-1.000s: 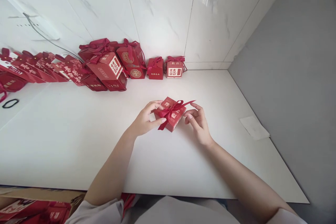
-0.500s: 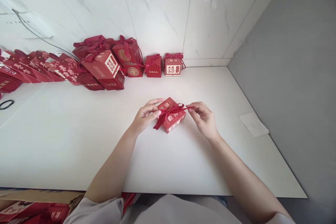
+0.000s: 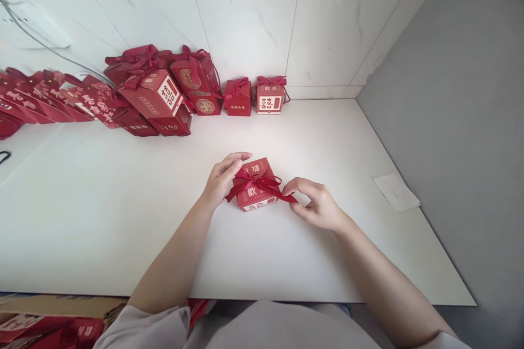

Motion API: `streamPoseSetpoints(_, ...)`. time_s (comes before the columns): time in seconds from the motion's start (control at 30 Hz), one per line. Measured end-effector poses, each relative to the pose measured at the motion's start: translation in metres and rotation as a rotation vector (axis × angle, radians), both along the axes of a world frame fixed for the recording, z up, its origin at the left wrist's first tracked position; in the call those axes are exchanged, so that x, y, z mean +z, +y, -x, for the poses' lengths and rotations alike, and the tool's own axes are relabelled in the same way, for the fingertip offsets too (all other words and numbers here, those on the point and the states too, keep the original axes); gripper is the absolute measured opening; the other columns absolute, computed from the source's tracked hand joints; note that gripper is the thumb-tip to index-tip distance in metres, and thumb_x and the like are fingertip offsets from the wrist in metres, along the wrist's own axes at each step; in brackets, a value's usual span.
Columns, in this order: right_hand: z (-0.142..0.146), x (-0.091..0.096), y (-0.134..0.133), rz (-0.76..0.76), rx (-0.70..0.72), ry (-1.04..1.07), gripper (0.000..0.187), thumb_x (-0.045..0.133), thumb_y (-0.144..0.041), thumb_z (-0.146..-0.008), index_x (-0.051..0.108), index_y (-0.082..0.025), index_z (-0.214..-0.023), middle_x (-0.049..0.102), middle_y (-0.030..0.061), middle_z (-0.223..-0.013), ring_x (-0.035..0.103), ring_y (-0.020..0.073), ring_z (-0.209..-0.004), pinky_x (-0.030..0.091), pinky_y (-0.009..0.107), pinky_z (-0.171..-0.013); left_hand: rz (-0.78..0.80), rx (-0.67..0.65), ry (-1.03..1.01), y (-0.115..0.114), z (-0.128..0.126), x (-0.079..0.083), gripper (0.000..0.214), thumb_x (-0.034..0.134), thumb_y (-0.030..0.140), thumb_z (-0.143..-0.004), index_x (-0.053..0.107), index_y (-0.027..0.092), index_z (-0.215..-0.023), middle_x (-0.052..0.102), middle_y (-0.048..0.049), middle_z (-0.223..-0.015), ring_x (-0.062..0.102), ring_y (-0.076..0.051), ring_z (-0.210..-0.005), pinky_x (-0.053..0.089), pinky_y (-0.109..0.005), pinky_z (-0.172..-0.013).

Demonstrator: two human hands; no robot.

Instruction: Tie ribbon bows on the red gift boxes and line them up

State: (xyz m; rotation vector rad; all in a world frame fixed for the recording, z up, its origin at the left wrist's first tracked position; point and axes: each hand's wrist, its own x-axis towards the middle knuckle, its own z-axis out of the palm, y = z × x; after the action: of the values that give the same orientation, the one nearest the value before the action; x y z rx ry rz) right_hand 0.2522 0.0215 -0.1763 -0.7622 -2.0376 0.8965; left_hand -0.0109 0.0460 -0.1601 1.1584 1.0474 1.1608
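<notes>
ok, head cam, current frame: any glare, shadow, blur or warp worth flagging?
Head view: small bright glare high on the wall tiles; head view: faint, soft shadow on the table near the right hand; head view: ribbon-tied box reasonably sharp, its smallest print unreadable; head view: top right corner darkens, tile seams fan out, consistent with a wide lens.

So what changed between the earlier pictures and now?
The red gift box turned clockwise. The right hand took the ribbon's right tail and drew it nearer the person; its present grip is unclear. The left hand stays at the box's left. The wall-side boxes stayed.
</notes>
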Motion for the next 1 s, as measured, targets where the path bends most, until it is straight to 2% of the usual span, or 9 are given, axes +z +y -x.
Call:
streamPoseSetpoints(0.3,0.001,-0.003,0.0,-0.122,-0.014,-0.072,0.029,0.049,-0.007,-0.078,0.057,-0.026,-0.098,0.068,0.0045,-0.094,0.068,0.021,-0.082,0.056,0.035,-0.072,0.096,0.078,-0.057,-0.002,-0.007,-0.003,0.03,0.069,0.046,-0.085,0.076,0.019,-0.096,0.064,-0.0075,-0.125,0.065,-0.019,-0.087,0.053,-0.029,-0.074)
streamPoseSetpoints(0.4,0.003,-0.004,-0.001,-0.151,-0.029,-0.068,0.03,0.049,-0.007,-0.079,0.056,-0.026,-0.101,0.068,0.004,-0.092,0.067,0.0205,-0.08,0.056,0.035,-0.071,0.125,0.067,-0.087,-0.003,-0.008,-0.002,0.03,0.068,0.046,-0.086,0.075,0.02,-0.099,0.07,-0.0067,-0.11,0.065,-0.019,-0.082,0.052,-0.028,-0.073)
streamPoseSetpoints(0.53,0.01,-0.003,-0.003,-0.228,-0.045,-0.044,0.029,0.058,-0.012,-0.09,0.055,-0.026,-0.115,0.069,0.0049,-0.095,0.066,0.0191,-0.078,0.055,0.033,-0.068,0.132,0.012,-0.116,-0.003,-0.009,-0.004,0.033,0.066,0.048,-0.087,0.074,0.019,-0.101,0.072,-0.0066,-0.094,0.066,-0.02,-0.079,0.052,-0.03,-0.072)
streamPoseSetpoints(0.7,0.016,-0.006,-0.005,-0.405,-0.09,-0.061,0.027,0.06,-0.016,-0.095,0.06,-0.027,-0.12,0.07,0.0057,-0.093,0.068,0.0197,-0.082,0.056,0.033,-0.07,0.088,0.045,-0.087,-0.004,-0.011,-0.005,0.033,0.067,0.049,-0.087,0.075,0.019,-0.098,0.071,-0.0072,-0.104,0.066,-0.019,-0.082,0.052,-0.029,-0.074)
streamPoseSetpoints(0.83,0.015,-0.007,-0.007,-0.462,-0.112,-0.058,0.028,0.059,-0.013,-0.095,0.063,-0.027,-0.119,0.071,0.006,-0.096,0.069,0.0194,-0.084,0.056,0.033,-0.071,0.082,0.102,-0.046,-0.005,-0.013,-0.004,0.031,0.067,0.049,-0.086,0.076,0.02,-0.093,0.069,-0.0062,-0.115,0.066,-0.021,-0.088,0.052,-0.03,-0.076)
streamPoseSetpoints(1.0,0.014,-0.002,-0.008,-0.504,-0.089,-0.098,0.026,0.056,-0.008,-0.093,0.064,-0.025,-0.112,0.069,0.0072,-0.096,0.065,0.0194,-0.08,0.053,0.034,-0.068,0.116,0.142,-0.086,-0.006,-0.015,-0.004,0.026,0.069,0.047,-0.086,0.075,0.022,-0.091,0.07,-0.004,-0.11,0.064,-0.018,-0.08,0.051,-0.029,-0.07)
